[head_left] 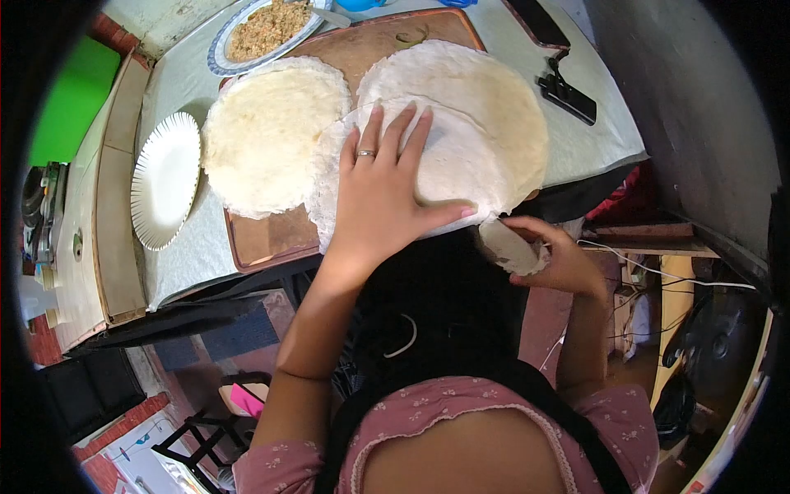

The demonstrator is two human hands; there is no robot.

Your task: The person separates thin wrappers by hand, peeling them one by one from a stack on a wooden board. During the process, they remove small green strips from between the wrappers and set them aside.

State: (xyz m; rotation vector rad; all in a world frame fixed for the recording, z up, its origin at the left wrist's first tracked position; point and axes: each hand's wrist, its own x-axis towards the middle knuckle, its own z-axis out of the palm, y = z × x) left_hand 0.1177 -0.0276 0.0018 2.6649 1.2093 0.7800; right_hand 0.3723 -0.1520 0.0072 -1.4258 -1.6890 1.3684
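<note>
My left hand [380,185] lies flat with fingers spread on a thin, pale, round wrapper sheet [461,160]. That sheet overlaps a larger stack of round wrappers [485,82] at the right of the brown board [271,239]. My right hand [568,262] is closed on a loose flap of wrapper [512,249], which hangs past the near edge of the table. Its thumb and fingers pinch the flap from the right. To the left of my left hand sits another pile of round wrappers [267,136] with ragged edges.
A white fluted paper plate [164,181] is at the left. At the back, a blue-rimmed plate [216,58] holds a crumbly brown filling [267,33] and a spoon [329,15]. A phone on a black holder [568,95] stands at the right. A wall [691,99] bounds that side.
</note>
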